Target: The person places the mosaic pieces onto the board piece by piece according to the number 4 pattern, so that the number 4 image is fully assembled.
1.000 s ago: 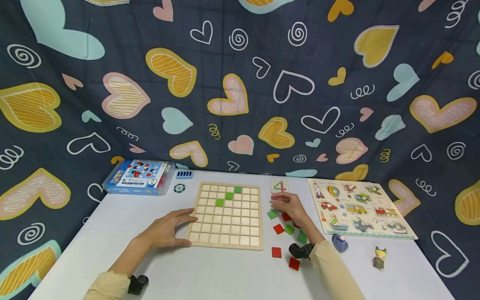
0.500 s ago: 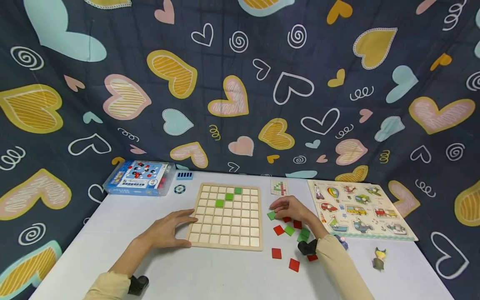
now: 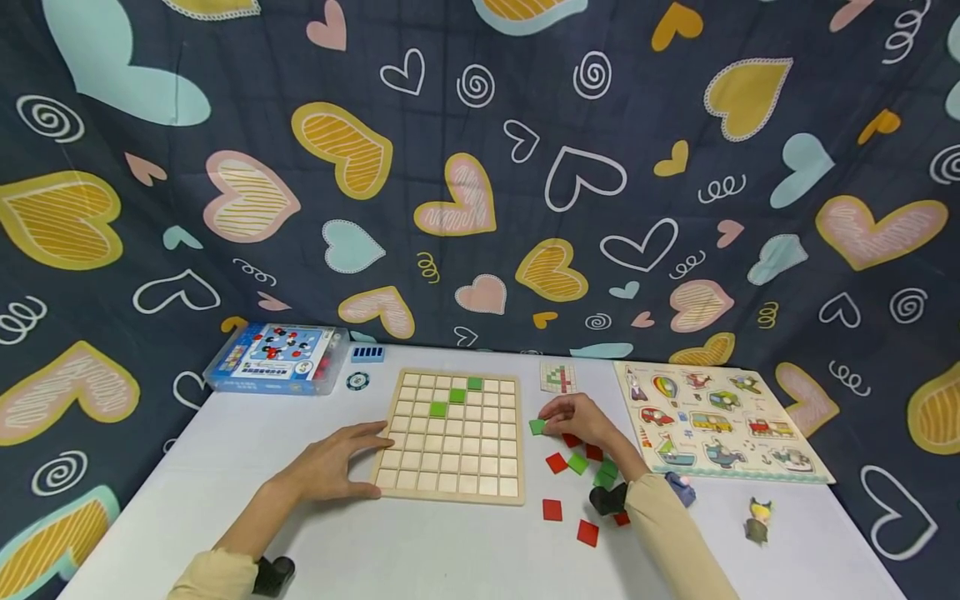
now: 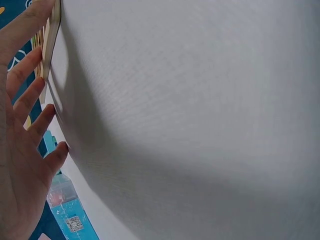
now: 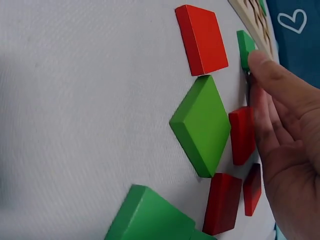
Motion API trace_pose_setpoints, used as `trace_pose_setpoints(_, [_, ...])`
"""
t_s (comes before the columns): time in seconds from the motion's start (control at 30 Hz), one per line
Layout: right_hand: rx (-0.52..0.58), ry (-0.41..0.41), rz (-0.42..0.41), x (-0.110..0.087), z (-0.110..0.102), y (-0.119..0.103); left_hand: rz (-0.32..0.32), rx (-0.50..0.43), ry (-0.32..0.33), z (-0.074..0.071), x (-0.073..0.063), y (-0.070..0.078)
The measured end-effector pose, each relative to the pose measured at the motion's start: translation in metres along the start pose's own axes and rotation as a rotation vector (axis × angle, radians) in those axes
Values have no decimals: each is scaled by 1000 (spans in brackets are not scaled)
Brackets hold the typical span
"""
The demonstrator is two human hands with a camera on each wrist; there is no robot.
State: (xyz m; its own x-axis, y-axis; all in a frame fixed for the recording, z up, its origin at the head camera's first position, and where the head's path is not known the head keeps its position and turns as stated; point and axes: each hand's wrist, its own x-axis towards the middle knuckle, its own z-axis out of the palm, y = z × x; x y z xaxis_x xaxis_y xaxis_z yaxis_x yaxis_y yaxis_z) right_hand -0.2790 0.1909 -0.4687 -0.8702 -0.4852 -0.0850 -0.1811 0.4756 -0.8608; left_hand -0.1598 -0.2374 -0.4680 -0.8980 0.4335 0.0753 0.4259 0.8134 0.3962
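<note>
A square wooden grid board (image 3: pixel 450 497) lies on the white table, with green square tiles (image 3: pixel 457 396) in three of its cells along a slanting line. My left hand (image 3: pixel 326 462) rests at the board's left edge, fingers spread and fingertips at the frame. In the left wrist view its fingers reach along the board's side (image 4: pixel 51 40). To the right of the board, my right hand (image 3: pixel 579 417) pinches a green tile (image 3: pixel 537 427) between thumb and fingers. Close by it are loose red tiles (image 5: pixel 202 40) and green tiles (image 5: pixel 202 127); the wrist and its camera cover some.
A small pattern card (image 3: pixel 558 377) lies behind the right hand. Further right are a wooden vehicle puzzle (image 3: pixel 712 417), a blue object (image 3: pixel 681 490) and a small figurine (image 3: pixel 758 521). At back left stand a boxed molecule set (image 3: pixel 279 358), a blue block (image 3: pixel 368 354) and a round chip (image 3: pixel 357 381).
My right hand has come down from near the card to the green tile, which has shifted slightly left in its fingers. The left hand has stayed at the board's edge.
</note>
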Motion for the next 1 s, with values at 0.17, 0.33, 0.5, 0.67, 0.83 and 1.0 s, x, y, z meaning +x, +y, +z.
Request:
trace_pose_setpoints(0.17, [27, 7, 53, 0, 1, 1, -3, 1, -5, 0, 0, -1])
trace_pose_setpoints(0.33, [37, 49, 73, -1, 4, 2, -2, 0, -3, 0, 0, 0])
trace_pose_setpoints(0.5, [52, 172, 75, -4, 11, -2, 1, 4, -2, -1, 0, 0])
trace_pose_setpoints(0.67, [66, 297, 72, -5, 21, -8, -12, 2, -8, 0, 1, -1])
trace_pose_setpoints(0.83, [65, 373, 119, -4, 28, -13, -10, -1, -9, 0, 1, -1])
trace_pose_setpoints(1.0, [83, 410, 132, -5, 35, -18, -6, 5, -4, 0, 1, 1])
